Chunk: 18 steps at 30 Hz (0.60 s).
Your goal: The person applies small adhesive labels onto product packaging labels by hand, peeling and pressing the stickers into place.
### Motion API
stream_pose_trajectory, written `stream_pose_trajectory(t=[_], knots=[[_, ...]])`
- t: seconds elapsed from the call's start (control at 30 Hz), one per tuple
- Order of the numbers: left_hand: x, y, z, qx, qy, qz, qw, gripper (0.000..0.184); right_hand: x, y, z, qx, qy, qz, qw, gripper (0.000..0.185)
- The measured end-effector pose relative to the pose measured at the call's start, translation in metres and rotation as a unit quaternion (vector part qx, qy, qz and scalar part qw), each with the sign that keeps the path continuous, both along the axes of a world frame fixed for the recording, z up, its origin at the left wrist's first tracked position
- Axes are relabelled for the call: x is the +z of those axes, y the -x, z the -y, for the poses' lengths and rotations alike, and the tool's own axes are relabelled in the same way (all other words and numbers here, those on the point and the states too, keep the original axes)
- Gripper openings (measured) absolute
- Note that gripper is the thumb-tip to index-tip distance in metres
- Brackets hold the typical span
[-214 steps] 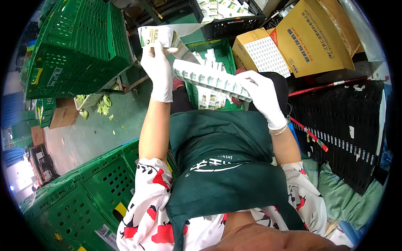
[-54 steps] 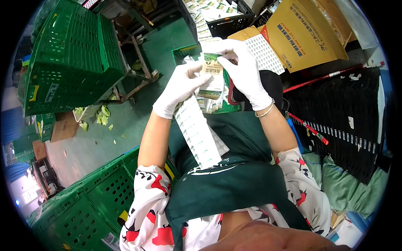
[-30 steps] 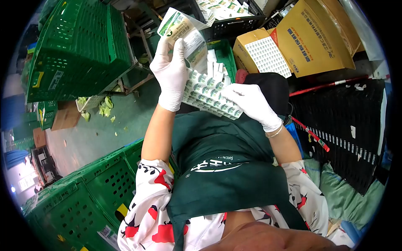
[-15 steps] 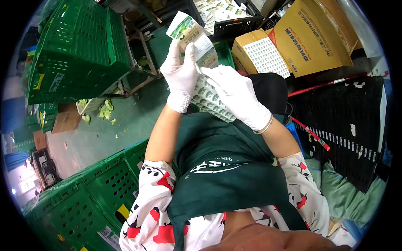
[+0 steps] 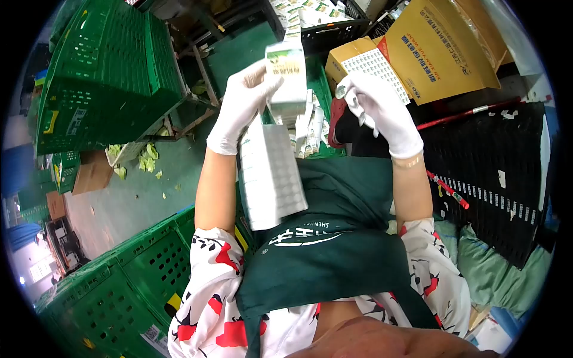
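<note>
My left hand [image 5: 239,110], in a white glove, is closed on a printed paper label [image 5: 286,77] with a green picture at its top. A whitish sticker sheet [image 5: 271,179] with rows of round marks hangs below the same hand, in front of the apron; it is blurred. My right hand [image 5: 385,113], also gloved, is raised apart on the right with its fingers curled. At its fingertips shows a small round greyish-green sticker [image 5: 341,91]. Beneath the label, a green crate [image 5: 322,80] on the floor holds several bundles of white printed labels [image 5: 310,131].
An open cardboard box [image 5: 444,56] with a sheet of small stickers [image 5: 376,68] stands at back right. A black crate [image 5: 334,30] of labels is behind. Green crates [image 5: 107,77] stack at left; a black crate [image 5: 483,179] with a red pole [image 5: 447,188] stands right.
My hands have parted: the right moved right and away from the sheet. The sticker sheet has swung down below my left hand, and the label has turned more upright.
</note>
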<state>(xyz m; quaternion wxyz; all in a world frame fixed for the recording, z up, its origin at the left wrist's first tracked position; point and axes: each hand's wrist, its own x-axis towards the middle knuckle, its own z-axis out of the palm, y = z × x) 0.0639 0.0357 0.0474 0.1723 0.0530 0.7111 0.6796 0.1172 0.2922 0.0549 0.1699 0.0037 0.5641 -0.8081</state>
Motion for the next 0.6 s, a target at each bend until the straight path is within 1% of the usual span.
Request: stream_pose_trajectory(t=[0.03, 0.1, 0.13, 0.17, 0.2, 0.23, 0.27, 0.3, 0.33, 0.37, 0.4, 0.5, 0.53, 0.57, 0.6], knots=[[0.001, -0.002, -0.001, -0.038, -0.024, 0.019, 0.999, 0.040, -0.012, 0.012, -0.004, 0.003, 0.027, 0.001, 1.000, 0.032], [0.003, -0.007, -0.006, -0.099, -0.091, 0.052, 0.990, 0.046, -0.026, 0.028, -0.002, 0.065, -0.034, 0.071, 0.995, 0.034], [-0.002, -0.007, -0.005, -0.125, -0.093, 0.071, 0.985, 0.049, -0.031, 0.029, 0.005, 0.076, -0.065, 0.065, 0.993, 0.034], [0.007, -0.012, -0.011, -0.131, -0.129, 0.078, 0.980, 0.049, -0.032, 0.031, 0.013, 0.089, -0.096, 0.060, 0.990, 0.034], [0.004, -0.011, -0.009, -0.141, -0.067, 0.060, 0.986, 0.048, -0.024, 0.031, 0.015, 0.128, -0.067, 0.050, 0.988, 0.034], [-0.001, -0.008, -0.008, -0.150, -0.003, 0.043, 0.988, 0.048, -0.037, 0.035, 0.014, 0.145, -0.070, 0.020, 0.987, 0.034], [-0.010, -0.008, -0.009, -0.122, -0.028, 0.059, 0.990, 0.037, -0.031, 0.034, 0.015, 0.170, -0.100, 0.027, 0.980, 0.034], [-0.019, -0.004, -0.007, -0.108, -0.047, 0.078, 0.990, 0.032, -0.021, 0.029, 0.016, 0.194, -0.131, 0.035, 0.972, 0.034], [-0.029, 0.002, -0.005, -0.094, -0.066, 0.097, 0.989, 0.028, -0.011, 0.017, 0.026, 0.176, -0.159, -0.011, 0.971, 0.042], [-0.032, 0.007, -0.004, -0.081, -0.086, 0.116, 0.986, 0.024, -0.015, 0.015, 0.026, 0.248, -0.182, 0.013, 0.952, 0.040], [-0.034, 0.009, -0.007, -0.081, -0.096, 0.103, 0.987, 0.016, -0.015, 0.010, 0.029, 0.235, -0.196, -0.075, 0.949, 0.041], [-0.044, 0.015, -0.011, -0.052, -0.090, 0.063, 0.993, 0.017, -0.024, 0.003, 0.018, 0.149, -0.263, -0.050, 0.952, 0.040], [-0.047, 0.011, -0.014, -0.028, -0.112, 0.057, 0.992, 0.021, -0.023, 0.003, 0.014, 0.064, -0.219, -0.017, 0.973, 0.037], [-0.050, 0.008, -0.015, -0.034, -0.119, 0.057, 0.991, 0.023, -0.020, 0.003, 0.012, -0.023, -0.172, 0.016, 0.985, 0.035], [-0.056, 0.006, -0.015, -0.040, -0.126, 0.057, 0.990, 0.025, -0.027, 0.005, 0.008, -0.066, -0.179, -0.007, 0.982, 0.032]])
